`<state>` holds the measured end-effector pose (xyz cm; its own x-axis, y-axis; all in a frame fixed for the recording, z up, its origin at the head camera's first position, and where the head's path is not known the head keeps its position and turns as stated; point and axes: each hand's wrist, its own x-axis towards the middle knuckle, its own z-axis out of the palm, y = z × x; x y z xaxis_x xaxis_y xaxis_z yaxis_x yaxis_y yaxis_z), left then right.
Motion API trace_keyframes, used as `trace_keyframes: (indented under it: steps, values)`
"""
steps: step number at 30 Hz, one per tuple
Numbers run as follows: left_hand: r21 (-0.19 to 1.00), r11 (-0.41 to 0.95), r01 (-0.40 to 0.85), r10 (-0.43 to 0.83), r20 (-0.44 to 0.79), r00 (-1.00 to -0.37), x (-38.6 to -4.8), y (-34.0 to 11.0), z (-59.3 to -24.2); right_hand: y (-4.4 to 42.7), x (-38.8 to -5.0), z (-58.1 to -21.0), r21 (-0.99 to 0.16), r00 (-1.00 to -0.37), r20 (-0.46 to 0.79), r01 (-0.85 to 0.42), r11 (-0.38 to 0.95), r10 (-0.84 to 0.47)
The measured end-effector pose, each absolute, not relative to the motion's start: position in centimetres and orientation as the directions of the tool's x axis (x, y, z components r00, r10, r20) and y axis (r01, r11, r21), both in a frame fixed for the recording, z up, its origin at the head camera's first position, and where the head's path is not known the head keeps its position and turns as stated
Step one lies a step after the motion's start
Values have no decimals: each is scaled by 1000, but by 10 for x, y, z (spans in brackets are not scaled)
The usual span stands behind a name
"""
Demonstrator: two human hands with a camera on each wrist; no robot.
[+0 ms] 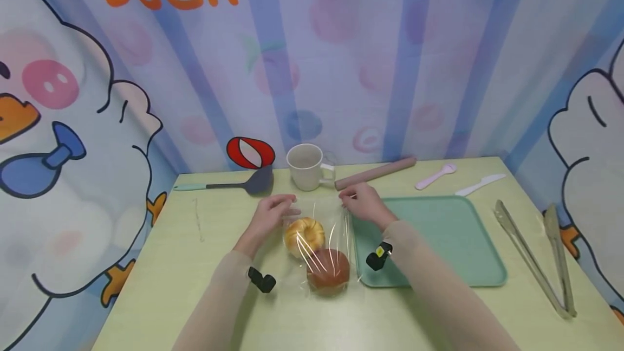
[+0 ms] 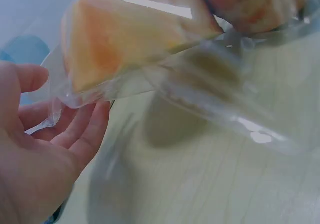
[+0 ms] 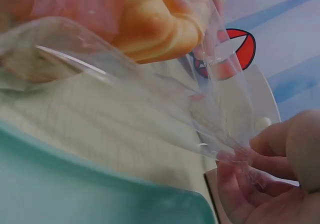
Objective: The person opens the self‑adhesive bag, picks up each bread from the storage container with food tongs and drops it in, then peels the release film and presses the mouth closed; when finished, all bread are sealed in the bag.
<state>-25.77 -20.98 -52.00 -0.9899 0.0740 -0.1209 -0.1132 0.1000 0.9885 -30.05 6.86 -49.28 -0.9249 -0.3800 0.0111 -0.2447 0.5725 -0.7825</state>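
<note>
A clear plastic bag [image 1: 319,209] holds a golden ring-shaped bread [image 1: 292,236] and a round brown bun [image 1: 328,271], both seen through the film. At its upper left corner my left hand [image 1: 267,216] holds the bag's edge, with film passing between thumb and fingers in the left wrist view. My right hand [image 1: 368,205] pinches the opposite upper corner; gathered film [image 3: 245,159] shows between thumb and fingers in the right wrist view. Beneath the bag, a shadow falls on the table in the left wrist view.
A green tray [image 1: 439,242] lies under the right forearm. Behind the hands are a white mug [image 1: 306,167], a spatula [image 1: 258,180] and a rolling pin [image 1: 375,173]. To the right lie a pink spoon [image 1: 435,176], a white knife [image 1: 480,184] and metal tongs [image 1: 528,259].
</note>
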Motion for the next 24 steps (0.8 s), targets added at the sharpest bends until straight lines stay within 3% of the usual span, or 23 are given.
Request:
trace_keyframes:
  steps: [15,24]
  values:
    - [945,328,-1,31,-12,-999,-258,-199,-520,87,-298,-493,-815,-932,20,-224,534,-361]
    - [874,484,-26,70,-68,-995,-253,-208,-514,122,-296,-486,-795,-943,29,-223,564,-332]
